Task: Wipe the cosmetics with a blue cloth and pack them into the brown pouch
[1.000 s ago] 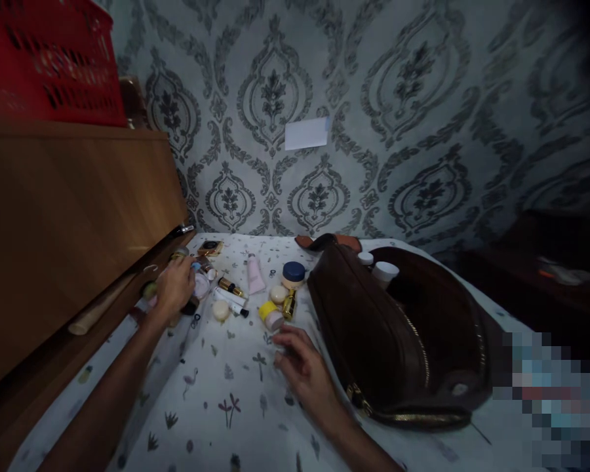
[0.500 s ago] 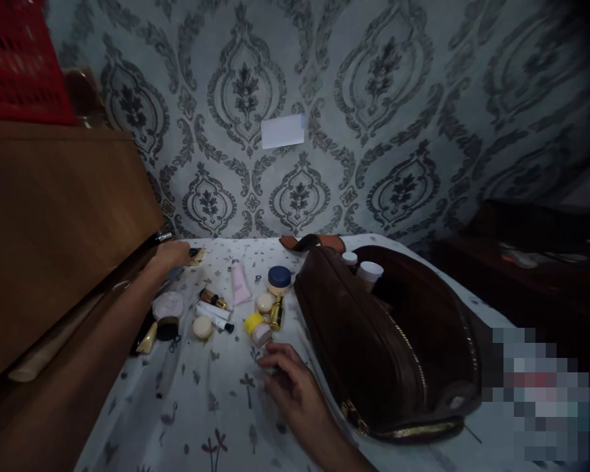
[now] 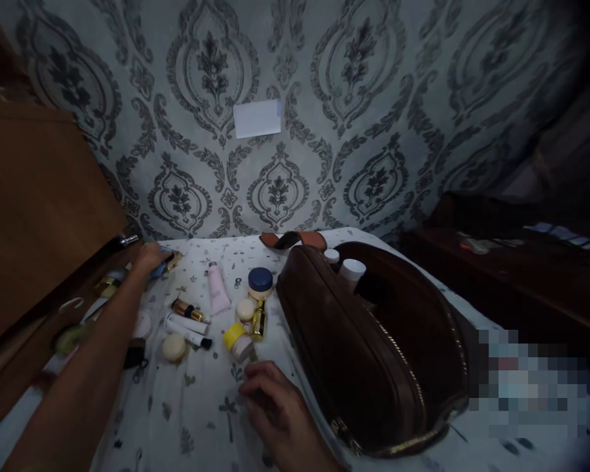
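My left hand [image 3: 148, 257] is stretched to the far left of the bed sheet, its fingers closed round a small blue packet [image 3: 163, 261]; the grip is partly hidden. My right hand [image 3: 278, 406] hovers loosely curled and empty in front, thumb apart from the fingers. Just beyond it are a yellow-lidded jar [image 3: 235, 336], a gold bottle [image 3: 259, 320] and a small cream-coloured jar [image 3: 246, 309]. A blue-lidded jar [image 3: 260, 280] stands behind these. To the right lies a dark brown leather bag [image 3: 334, 354], unzipped, with a white-lidded jar [image 3: 353, 269] inside.
A pink tube [image 3: 218, 288], a brown and gold bottle [image 3: 187, 309], white tubes [image 3: 187, 328] and a round cream jar [image 3: 174, 348] lie mid-left. A wooden cabinet [image 3: 39, 216] bounds the left; patterned wall [image 3: 275, 59] stands behind. An orange-brown strap [image 3: 295, 240] lies behind the bag.
The view has swung right, so things sit further left. The blue packet, earlier below my left forearm, now shows at my left fingertips. My right hand stays near the yellow-lidded jar, slightly more curled.
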The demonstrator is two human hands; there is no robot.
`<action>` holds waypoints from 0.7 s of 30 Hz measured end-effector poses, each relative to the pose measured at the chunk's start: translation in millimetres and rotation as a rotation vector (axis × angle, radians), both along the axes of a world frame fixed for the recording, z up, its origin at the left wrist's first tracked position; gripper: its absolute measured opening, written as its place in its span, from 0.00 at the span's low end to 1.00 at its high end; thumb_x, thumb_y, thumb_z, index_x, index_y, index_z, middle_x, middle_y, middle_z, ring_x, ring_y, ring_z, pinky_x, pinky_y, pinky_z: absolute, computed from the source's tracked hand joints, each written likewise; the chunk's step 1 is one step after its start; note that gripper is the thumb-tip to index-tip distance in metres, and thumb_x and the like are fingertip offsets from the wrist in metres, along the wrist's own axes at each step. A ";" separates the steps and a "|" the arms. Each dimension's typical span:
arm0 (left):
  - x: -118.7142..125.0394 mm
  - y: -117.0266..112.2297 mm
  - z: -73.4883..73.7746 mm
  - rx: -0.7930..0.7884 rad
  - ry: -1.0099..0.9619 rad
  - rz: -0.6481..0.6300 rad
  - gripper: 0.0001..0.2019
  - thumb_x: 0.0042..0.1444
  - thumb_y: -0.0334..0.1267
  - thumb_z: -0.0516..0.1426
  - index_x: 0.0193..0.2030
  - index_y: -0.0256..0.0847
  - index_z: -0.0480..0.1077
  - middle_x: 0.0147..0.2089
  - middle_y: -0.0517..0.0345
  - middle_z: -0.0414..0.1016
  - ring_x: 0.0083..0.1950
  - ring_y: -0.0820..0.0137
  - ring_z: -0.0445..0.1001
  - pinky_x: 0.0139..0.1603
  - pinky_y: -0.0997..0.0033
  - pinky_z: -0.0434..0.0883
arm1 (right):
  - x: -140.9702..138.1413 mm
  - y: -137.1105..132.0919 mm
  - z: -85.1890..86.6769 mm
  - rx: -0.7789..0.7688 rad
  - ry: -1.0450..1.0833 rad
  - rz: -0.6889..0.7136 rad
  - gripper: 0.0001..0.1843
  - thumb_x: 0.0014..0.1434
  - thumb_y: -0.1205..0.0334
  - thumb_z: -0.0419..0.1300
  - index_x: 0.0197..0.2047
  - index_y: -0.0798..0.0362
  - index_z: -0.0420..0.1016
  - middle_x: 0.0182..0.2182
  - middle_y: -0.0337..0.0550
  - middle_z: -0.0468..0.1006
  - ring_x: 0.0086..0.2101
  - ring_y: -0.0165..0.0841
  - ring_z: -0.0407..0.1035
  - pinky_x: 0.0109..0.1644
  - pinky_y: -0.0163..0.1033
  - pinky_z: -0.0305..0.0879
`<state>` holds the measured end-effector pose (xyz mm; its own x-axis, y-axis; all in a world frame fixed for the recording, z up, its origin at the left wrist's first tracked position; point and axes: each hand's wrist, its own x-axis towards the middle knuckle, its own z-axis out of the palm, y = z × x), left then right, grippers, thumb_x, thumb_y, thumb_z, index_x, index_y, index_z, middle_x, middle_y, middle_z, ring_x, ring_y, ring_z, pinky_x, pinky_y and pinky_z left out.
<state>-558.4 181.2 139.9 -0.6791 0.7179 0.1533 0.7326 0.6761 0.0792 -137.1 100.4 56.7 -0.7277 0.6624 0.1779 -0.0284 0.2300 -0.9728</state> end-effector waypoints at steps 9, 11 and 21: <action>58.9 -18.9 11.7 0.007 0.148 -0.276 0.17 0.59 0.38 0.53 0.56 0.45 0.67 0.58 0.48 0.71 0.57 0.55 0.73 0.49 0.63 0.69 | -0.7 -2.0 3.8 0.003 0.003 -0.018 0.07 0.60 0.67 0.56 0.36 0.51 0.76 0.44 0.48 0.73 0.45 0.36 0.72 0.46 0.38 0.68; 65.9 -23.4 15.2 -0.011 0.126 -0.334 0.14 0.61 0.40 0.52 0.53 0.46 0.69 0.55 0.51 0.74 0.55 0.57 0.73 0.49 0.65 0.69 | -0.1 -2.2 5.3 0.013 -0.006 -0.017 0.08 0.58 0.68 0.56 0.36 0.52 0.76 0.44 0.47 0.73 0.45 0.37 0.72 0.46 0.38 0.67; 78.9 -18.6 -6.7 -0.143 0.009 -0.190 0.20 0.63 0.51 0.49 0.48 0.38 0.74 0.57 0.40 0.75 0.57 0.51 0.74 0.48 0.61 0.70 | 1.3 -3.0 9.3 0.056 -0.019 -0.022 0.10 0.56 0.72 0.56 0.37 0.52 0.77 0.43 0.46 0.75 0.43 0.35 0.72 0.43 0.37 0.65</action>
